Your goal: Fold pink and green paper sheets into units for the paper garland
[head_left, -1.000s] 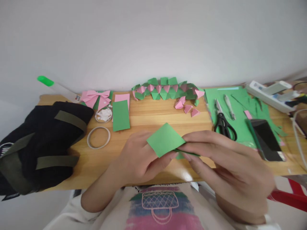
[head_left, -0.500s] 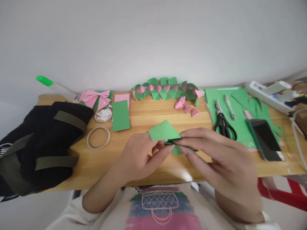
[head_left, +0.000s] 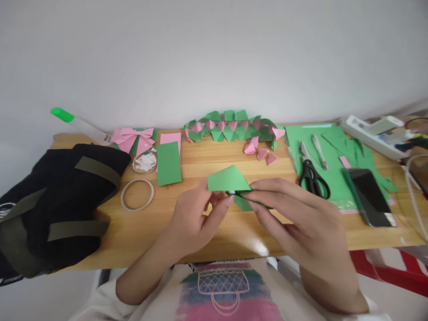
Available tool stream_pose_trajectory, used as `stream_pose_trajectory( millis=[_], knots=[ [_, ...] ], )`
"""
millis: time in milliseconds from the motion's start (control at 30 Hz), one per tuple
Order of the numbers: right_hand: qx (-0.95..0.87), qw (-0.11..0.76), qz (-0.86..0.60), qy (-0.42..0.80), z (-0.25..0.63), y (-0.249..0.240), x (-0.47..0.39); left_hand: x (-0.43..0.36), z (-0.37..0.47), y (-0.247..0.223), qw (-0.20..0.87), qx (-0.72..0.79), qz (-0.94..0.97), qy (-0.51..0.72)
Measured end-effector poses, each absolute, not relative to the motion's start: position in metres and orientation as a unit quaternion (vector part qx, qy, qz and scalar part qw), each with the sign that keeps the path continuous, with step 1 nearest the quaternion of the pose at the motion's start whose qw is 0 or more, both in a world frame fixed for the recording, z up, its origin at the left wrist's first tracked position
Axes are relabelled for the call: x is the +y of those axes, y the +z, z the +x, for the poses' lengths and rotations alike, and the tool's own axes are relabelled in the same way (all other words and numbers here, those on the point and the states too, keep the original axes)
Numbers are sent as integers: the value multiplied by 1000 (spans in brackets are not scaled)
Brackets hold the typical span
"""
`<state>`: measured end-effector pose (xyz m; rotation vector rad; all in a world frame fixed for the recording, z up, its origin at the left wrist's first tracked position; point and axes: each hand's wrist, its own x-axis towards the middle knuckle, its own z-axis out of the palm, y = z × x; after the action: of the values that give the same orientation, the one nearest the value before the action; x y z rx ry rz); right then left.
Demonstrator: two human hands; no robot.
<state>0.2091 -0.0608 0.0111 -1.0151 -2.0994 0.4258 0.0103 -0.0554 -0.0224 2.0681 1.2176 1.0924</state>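
Head view: both bare hands above the front half of the worktop (head_left: 210, 156), near the middle of its front edge, with a folded green paper (head_left: 227, 178) between them. Left hand (head_left: 192, 218) narrow around the left part of the paper, thumb below the raised flap, other fingertips partly hidden behind it. Right hand (head_left: 304, 223) narrow too, pinching the right part of the same paper between thumb and fingers. Small white patch under the flap, too small to make out.

Along the back edge, from left to right: white tube (head_left: 88, 129) with a green end, pink bow (head_left: 133, 139) over green paper, pink card (head_left: 170, 137) partly under a green card (head_left: 169, 162), and a green-and-pink paper chain (head_left: 229, 129). Just in front of the chain, small pink folded pieces (head_left: 262, 154).

Toward the left edge, black bag (head_left: 67, 178); to its right, round dish of white scraps (head_left: 145, 160) and, in front of that, a pale ring (head_left: 152, 195). Toward the right edge, green sheets (head_left: 334, 191) under black-handled scissors (head_left: 312, 178) and part of a phone (head_left: 369, 196). Near the back right corner, white power strip (head_left: 374, 138).
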Motion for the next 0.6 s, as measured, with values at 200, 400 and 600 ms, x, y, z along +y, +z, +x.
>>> stream_pose_trajectory(
  millis=[200,400,600],
  knots=[
    [-837,366,-391,111,209,4,-61,-59,18,-29,414,454,675,408],
    [-841,359,-392,102,209,4,-61,-60,25,-28,507,443,598,435],
    [-838,361,-395,105,207,3,-60,-61,29,-31,543,438,558,449]
  ],
)
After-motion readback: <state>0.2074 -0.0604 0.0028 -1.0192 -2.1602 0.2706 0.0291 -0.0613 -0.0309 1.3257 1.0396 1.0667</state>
